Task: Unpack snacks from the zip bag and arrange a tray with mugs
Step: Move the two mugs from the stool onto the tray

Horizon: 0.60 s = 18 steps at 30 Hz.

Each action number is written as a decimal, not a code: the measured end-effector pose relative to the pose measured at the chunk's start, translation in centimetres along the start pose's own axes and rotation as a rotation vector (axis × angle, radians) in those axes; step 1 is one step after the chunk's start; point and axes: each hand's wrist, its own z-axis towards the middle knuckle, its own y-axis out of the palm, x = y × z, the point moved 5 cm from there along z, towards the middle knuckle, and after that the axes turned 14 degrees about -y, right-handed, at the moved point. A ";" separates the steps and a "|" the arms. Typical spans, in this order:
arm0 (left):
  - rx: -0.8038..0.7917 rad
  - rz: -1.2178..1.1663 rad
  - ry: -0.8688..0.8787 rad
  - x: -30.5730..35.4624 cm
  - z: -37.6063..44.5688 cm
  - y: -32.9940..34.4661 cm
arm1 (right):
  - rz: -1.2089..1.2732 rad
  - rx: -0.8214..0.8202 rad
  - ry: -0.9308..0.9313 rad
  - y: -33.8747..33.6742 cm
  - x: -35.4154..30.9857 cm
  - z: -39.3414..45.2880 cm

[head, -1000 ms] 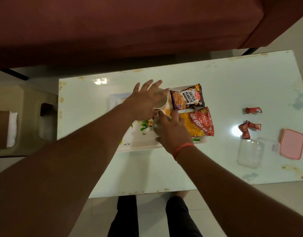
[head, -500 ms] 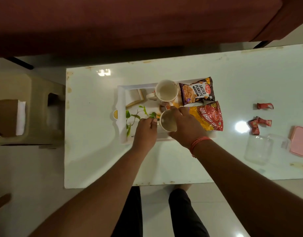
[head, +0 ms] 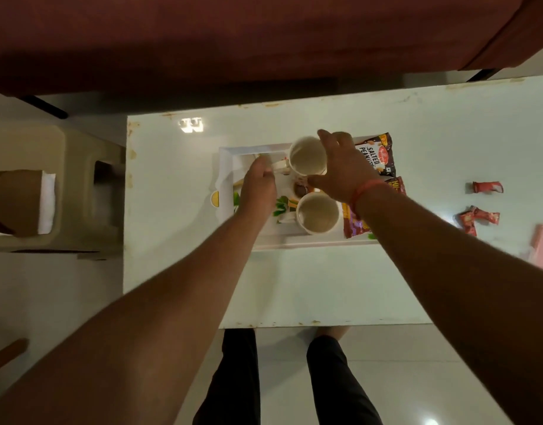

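On the white table (head: 294, 286) sits the tray (head: 225, 167), holding two mugs and two snack packets. The far mug (head: 307, 156) stands upright between the hands. The right hand (head: 345, 170) spreads over its right side, fingers extended at the rim and thumb at its near wall, not plainly clasping it. The left hand (head: 259, 187) reaches to the mug's handle; whether it pinches the handle I cannot tell. The near mug (head: 317, 213) stands free, just beside the red packet (head: 353, 223). The peanut packet (head: 379, 157) lies partly under the right hand.
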 end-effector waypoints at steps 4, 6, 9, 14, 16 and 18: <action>-0.050 0.064 -0.087 1.3 1.1 0.5 | -0.045 -0.165 -0.027 0.4 -0.7 2.5; -0.045 0.066 -0.095 1.5 1.3 0.5 | -0.069 -0.167 -0.021 0.5 -0.9 2.7; -0.044 0.087 -0.077 1.6 1.3 0.5 | -0.097 -0.145 -0.018 0.3 -1.3 2.3; -0.051 0.137 -0.029 1.6 1.4 0.4 | -0.168 -0.154 -0.053 0.1 -2.0 1.9; -0.072 0.162 -0.012 1.8 1.4 0.3 | -0.156 -0.151 -0.039 0.2 -2.1 1.9; -0.092 0.212 0.007 1.9 1.3 0.0 | -0.159 -0.169 -0.032 0.4 -2.0 2.1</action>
